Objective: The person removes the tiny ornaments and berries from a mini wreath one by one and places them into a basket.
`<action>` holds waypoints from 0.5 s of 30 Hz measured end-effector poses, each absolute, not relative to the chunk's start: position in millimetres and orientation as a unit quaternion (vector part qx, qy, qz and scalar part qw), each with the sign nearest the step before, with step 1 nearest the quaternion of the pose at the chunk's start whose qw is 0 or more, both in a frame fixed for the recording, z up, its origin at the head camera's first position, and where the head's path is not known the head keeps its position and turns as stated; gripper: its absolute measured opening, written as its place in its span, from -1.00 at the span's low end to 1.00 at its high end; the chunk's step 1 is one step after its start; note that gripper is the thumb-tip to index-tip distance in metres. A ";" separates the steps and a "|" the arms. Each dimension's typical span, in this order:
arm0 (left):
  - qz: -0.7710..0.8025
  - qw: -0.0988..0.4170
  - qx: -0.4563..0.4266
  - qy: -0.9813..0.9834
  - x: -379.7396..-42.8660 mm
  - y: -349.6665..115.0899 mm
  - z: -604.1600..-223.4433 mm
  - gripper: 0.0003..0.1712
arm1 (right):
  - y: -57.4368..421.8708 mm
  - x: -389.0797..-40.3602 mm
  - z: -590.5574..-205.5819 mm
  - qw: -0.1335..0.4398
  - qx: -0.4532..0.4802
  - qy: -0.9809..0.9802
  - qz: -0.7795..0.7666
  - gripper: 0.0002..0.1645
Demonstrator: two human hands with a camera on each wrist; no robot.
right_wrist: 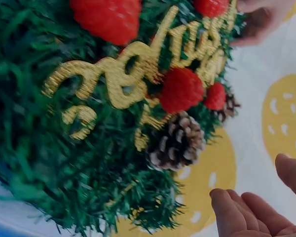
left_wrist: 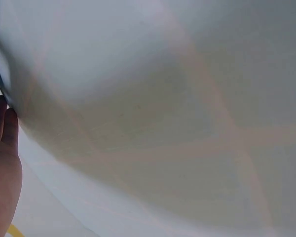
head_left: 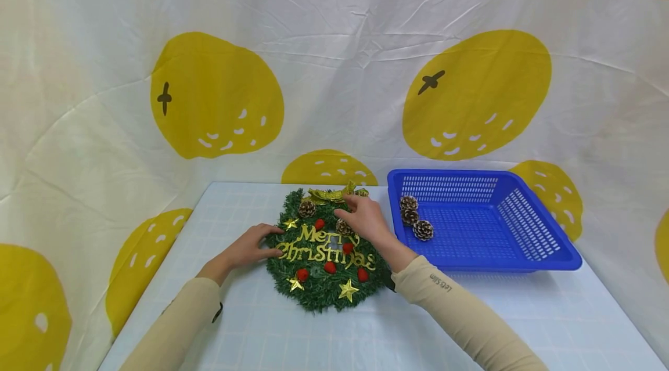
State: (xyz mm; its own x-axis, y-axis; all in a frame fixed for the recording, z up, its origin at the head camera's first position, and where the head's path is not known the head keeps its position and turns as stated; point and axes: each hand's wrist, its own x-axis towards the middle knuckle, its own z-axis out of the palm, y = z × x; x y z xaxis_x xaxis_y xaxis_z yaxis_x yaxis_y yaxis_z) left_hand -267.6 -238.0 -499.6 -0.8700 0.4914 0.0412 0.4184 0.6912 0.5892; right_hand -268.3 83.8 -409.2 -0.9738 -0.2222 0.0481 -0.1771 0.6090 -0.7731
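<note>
A green Christmas wreath (head_left: 313,295) lies on the table, with gold "Merry Christmas" lettering (head_left: 308,253), red berries (right_wrist: 182,90), gold stars (head_left: 348,290) and a gold bow (head_left: 326,195) at its far edge. My left hand (head_left: 250,248) is at the wreath's left side, fingers extended and thumb apart; its fingertips reach the greenery. Over the upper right of the wreath is my right hand (head_left: 368,221), holding nothing, its fingers loosely spread in the right wrist view. One pine cone (right_wrist: 176,142) sits in the greenery near it; another pine cone (head_left: 306,208) is at the upper left.
A blue plastic basket (head_left: 528,263) with slotted sides stands right of the wreath. Inside, at its left, are several pine cones (head_left: 423,230). The table (head_left: 245,324) has a pale checked cloth. Behind hangs a white curtain (head_left: 334,86) printed with yellow fruit.
</note>
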 end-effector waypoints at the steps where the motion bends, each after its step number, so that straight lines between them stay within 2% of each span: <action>1: 0.305 0.060 0.247 0.918 -267.7 -238.1 -499.7 -0.32 | 83.5 -268.2 -410.9 0.027 -0.110 0.899 -0.424 -0.32; 15: 0.303 0.051 0.254 0.917 -265.2 -236.7 -496.9 -0.34 | 84.3 -266.5 -429.6 0.010 -0.126 0.907 -0.402 -0.39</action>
